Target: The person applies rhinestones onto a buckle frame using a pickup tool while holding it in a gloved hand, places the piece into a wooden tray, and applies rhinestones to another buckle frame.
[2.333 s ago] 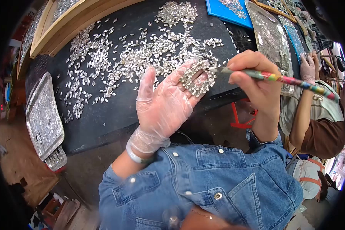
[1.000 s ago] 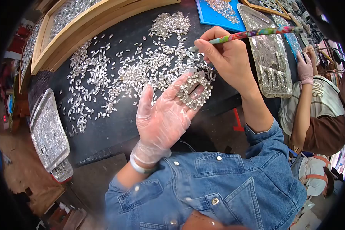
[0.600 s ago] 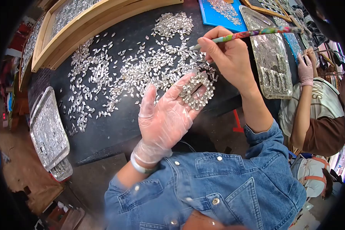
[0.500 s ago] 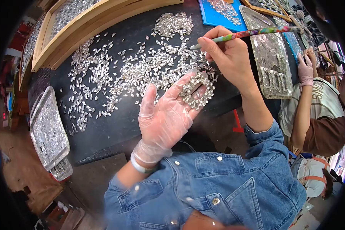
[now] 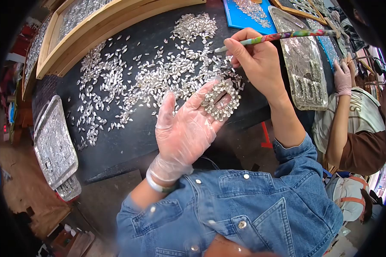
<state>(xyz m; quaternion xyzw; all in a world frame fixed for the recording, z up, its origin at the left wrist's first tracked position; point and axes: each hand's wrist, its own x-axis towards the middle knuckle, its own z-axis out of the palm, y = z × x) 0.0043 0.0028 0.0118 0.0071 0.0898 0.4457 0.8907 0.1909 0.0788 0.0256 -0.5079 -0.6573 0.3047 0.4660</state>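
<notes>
My left hand (image 5: 182, 128), in a clear plastic glove, is palm up. It holds an oval rhinestone ornament (image 5: 221, 112) with an open slot in its middle, resting on the fingers. My bare right hand (image 5: 259, 60) pinches a multicoloured patterned pen-like stick (image 5: 283, 36) between thumb and fingers. The stick's pale pointed tip is down over loose leaf-shaped clear stones (image 5: 154, 79) on the black table (image 5: 128, 147). Whether the tip touches a stone I cannot tell.
A wooden-framed tray (image 5: 111, 16) stands at the back left. Silvery trays lie at the left (image 5: 55, 143) and right (image 5: 302, 55). A blue board (image 5: 236, 17) carries small stones. At the right, a co-worker's gloved hand (image 5: 342, 80) is beside the table.
The ornament has tilted slightly, and more of the glove shows through its slot. The stick's tip has shifted a little away from me, still over the stones.
</notes>
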